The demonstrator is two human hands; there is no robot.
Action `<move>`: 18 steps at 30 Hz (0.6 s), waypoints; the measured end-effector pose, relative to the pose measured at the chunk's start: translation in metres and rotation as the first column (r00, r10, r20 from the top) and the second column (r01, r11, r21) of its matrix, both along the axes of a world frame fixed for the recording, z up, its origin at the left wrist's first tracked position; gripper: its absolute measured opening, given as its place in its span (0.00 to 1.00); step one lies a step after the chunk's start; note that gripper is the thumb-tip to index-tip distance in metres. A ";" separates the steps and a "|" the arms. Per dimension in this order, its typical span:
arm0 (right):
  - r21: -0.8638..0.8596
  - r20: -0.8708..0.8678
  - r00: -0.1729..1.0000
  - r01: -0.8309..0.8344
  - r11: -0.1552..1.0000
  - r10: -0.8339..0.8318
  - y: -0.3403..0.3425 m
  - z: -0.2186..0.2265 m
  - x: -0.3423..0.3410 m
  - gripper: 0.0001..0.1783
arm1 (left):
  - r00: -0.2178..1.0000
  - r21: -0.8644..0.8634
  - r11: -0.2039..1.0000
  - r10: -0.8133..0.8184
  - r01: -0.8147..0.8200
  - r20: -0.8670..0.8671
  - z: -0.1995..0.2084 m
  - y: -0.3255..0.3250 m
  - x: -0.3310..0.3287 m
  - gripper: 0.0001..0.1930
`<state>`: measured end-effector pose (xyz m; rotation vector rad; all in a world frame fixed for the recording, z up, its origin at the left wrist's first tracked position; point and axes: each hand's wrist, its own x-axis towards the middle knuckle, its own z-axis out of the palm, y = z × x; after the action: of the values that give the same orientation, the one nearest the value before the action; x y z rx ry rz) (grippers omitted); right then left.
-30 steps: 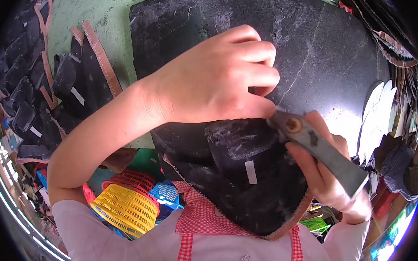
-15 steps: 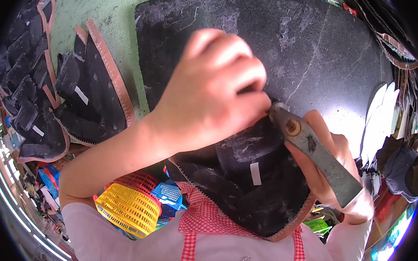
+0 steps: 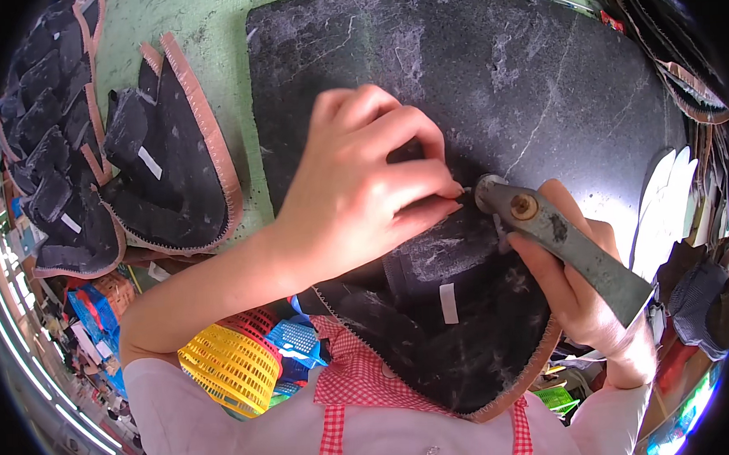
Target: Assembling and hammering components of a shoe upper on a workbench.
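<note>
Two hands at work, and one hammer (image 3: 563, 238) between them! The right hand (image 3: 569, 274) is closed around it, the round face just beside the left fingertips and the wedge end slanting toward the lower right. The left hand (image 3: 378, 177) has thumb and forefinger brought together at the top of one black piece (image 3: 437, 347); whether they grip its edge or something else, I can't tell. That piece lies over the near side of one dark slab (image 3: 422, 60), reaching down to one checked apron (image 3: 347, 368) with two straps. One white tag (image 3: 448, 304) shows on it.

Over on the left, on one green table (image 3: 226, 33), two similar pieces (image 3: 190, 195) sit nearest, one white tag apiece, with more overlapping behind, too crowded to count. Below the left forearm, three baskets: one yellow (image 3: 232, 366), one red, one blue (image 3: 294, 340). And at lower right, one green basket (image 3: 557, 399).
</note>
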<state>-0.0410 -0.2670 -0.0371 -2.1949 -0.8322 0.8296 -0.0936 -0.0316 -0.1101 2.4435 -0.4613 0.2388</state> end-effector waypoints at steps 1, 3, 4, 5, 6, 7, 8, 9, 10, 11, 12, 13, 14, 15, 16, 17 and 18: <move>-0.002 -0.083 0.993 0.085 0.996 -0.085 0.001 0.000 0.000 0.18 | 0.997 -0.077 0.997 -0.015 0.010 -0.070 -0.002 -0.001 -0.002 0.12; -0.006 -0.019 0.992 0.125 0.992 -0.125 0.001 0.004 0.002 0.16 | 1.000 -0.088 0.996 -0.007 0.007 0.000 -0.004 -0.009 -0.002 0.10; -0.006 0.043 0.986 0.161 0.987 -0.160 0.001 0.005 0.003 0.15 | 0.999 -0.065 0.998 -0.011 0.014 0.053 -0.003 -0.011 -0.002 0.10; -0.002 0.042 0.987 0.157 0.988 -0.157 0.002 0.004 0.002 0.15 | 0.995 -0.037 0.999 -0.009 0.013 0.103 -0.002 -0.011 -0.003 0.10; 0.026 -0.004 0.982 0.188 0.982 -0.188 0.003 0.003 0.000 0.13 | 0.995 -0.033 0.999 -0.006 0.010 0.102 -0.002 -0.010 -0.005 0.10; 0.052 -0.050 0.975 0.219 0.974 -0.217 0.004 0.002 -0.001 0.11 | 0.993 -0.012 0.999 -0.037 0.039 0.109 -0.003 -0.010 -0.006 0.10; 0.042 0.078 0.997 -0.008 0.999 0.005 0.003 -0.006 0.002 0.08 | 0.990 0.005 0.997 -0.076 0.076 0.119 -0.003 -0.010 -0.005 0.10; 0.041 0.081 0.997 -0.004 0.999 0.000 0.004 -0.004 0.005 0.08 | 0.989 0.005 0.997 -0.080 0.080 0.123 -0.003 -0.010 -0.004 0.10; 0.062 0.025 0.995 0.095 0.994 -0.097 0.006 0.000 0.007 0.08 | 0.985 0.002 0.995 -0.095 0.096 0.146 -0.004 -0.011 -0.002 0.10; 0.084 -0.044 0.983 0.180 0.980 -0.176 0.009 0.001 0.010 0.08 | 0.983 0.008 0.995 -0.097 0.097 0.159 -0.006 -0.010 -0.005 0.10; 0.127 0.054 0.995 0.076 0.989 -0.083 0.011 0.003 0.017 0.09 | 0.985 0.015 0.996 -0.087 0.086 0.151 -0.007 -0.009 -0.007 0.10; 0.135 0.046 0.996 0.065 0.989 -0.072 0.012 0.000 0.015 0.09 | 0.984 0.052 0.996 -0.085 0.078 0.159 -0.007 -0.008 -0.009 0.11; 0.034 0.059 0.998 -0.019 0.999 0.017 0.011 0.001 0.011 0.08 | 0.979 0.073 0.993 -0.101 0.089 0.176 -0.006 -0.009 -0.007 0.12; -0.067 0.062 0.992 -0.102 0.992 0.107 0.010 0.001 0.006 0.08 | 0.979 0.066 0.993 -0.107 0.096 0.176 0.000 -0.008 -0.005 0.12; -0.168 0.091 0.989 -0.097 0.981 0.113 0.008 0.000 0.000 0.07 | 0.994 0.073 0.997 -0.045 0.037 0.103 0.010 -0.007 -0.004 0.14; -0.168 0.095 0.989 -0.099 0.981 0.116 0.009 0.001 0.001 0.07 | 0.999 0.093 0.995 0.029 -0.032 0.033 0.014 -0.004 -0.006 0.15; -0.086 0.046 0.993 -0.101 0.991 0.105 0.011 0.003 0.004 0.08 | 0.993 0.116 0.987 0.108 -0.112 0.042 0.011 -0.001 -0.008 0.17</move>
<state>-0.0366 -0.2560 -0.0345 -2.2700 -0.9585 0.8770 -0.1019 -0.0327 -0.0994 2.5875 -0.3654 0.3105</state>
